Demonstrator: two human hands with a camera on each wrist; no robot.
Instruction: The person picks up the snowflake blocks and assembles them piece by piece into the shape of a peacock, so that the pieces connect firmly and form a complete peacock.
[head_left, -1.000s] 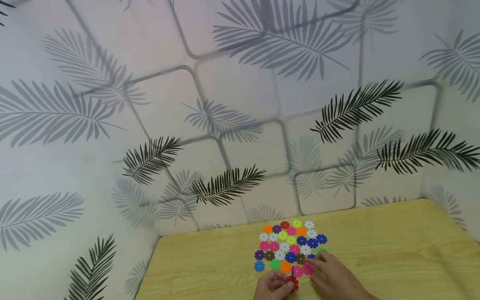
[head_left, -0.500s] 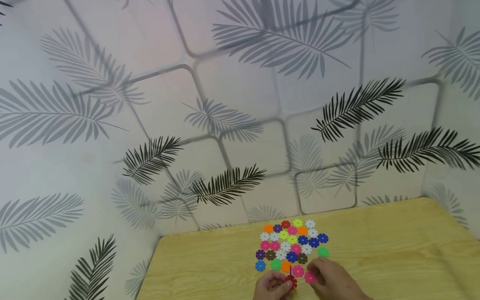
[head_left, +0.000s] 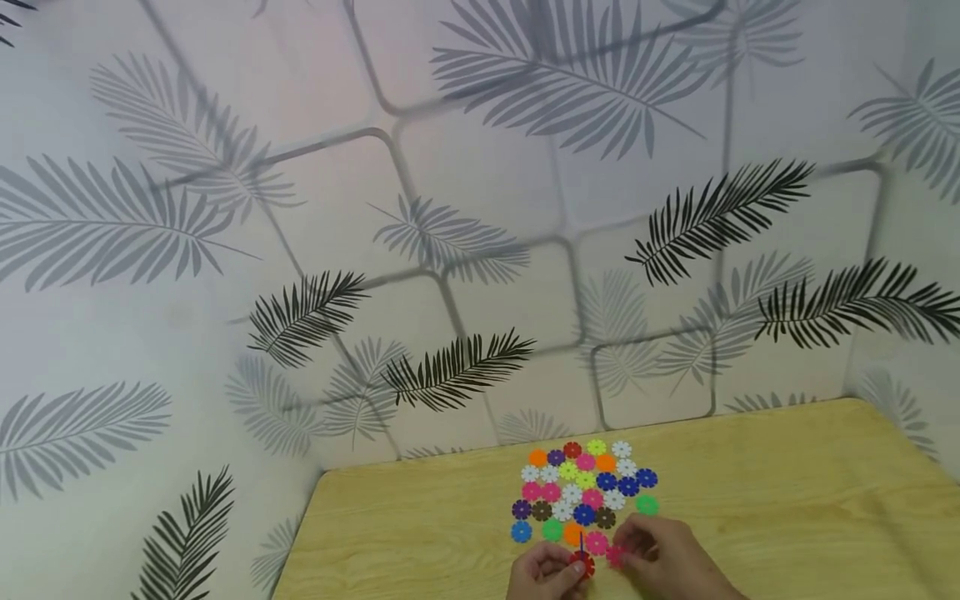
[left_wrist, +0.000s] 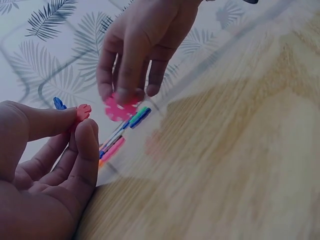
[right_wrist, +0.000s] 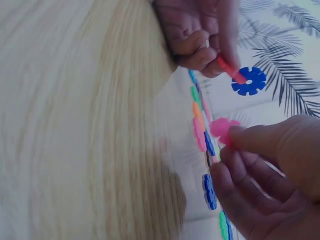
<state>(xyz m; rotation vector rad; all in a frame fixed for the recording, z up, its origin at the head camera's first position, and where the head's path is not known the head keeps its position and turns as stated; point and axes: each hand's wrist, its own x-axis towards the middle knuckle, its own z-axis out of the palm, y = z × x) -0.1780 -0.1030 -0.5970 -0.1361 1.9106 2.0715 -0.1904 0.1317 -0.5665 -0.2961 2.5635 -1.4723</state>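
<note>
My left hand (head_left: 546,572) pinches a red notched plastic disc (head_left: 584,567) between thumb and index finger. A blue notched disc (right_wrist: 249,81) is joined to that red one at an angle, and in the head view it appears edge-on. With its fingertips, my right hand (head_left: 670,557) pinches a pink notched disc (head_left: 615,557), which the wrist views show raised off the table. The pink disc is just right of the red one, apart from it. Beyond both hands, several loose discs in many colours lie flat, among them another pink disc (head_left: 596,543) and a green disc (head_left: 647,505).
The discs lie in rough rows on a wood-grain table (head_left: 787,492). Behind the table stands a wall (head_left: 480,308) with a leaf pattern. A light blue disc (head_left: 521,531) marks the near left of the spread.
My right hand has picked up a pink disc from the spread's near right and brought it slightly closer to the left hand. The left hand stays nearly still with the red and blue discs.
</note>
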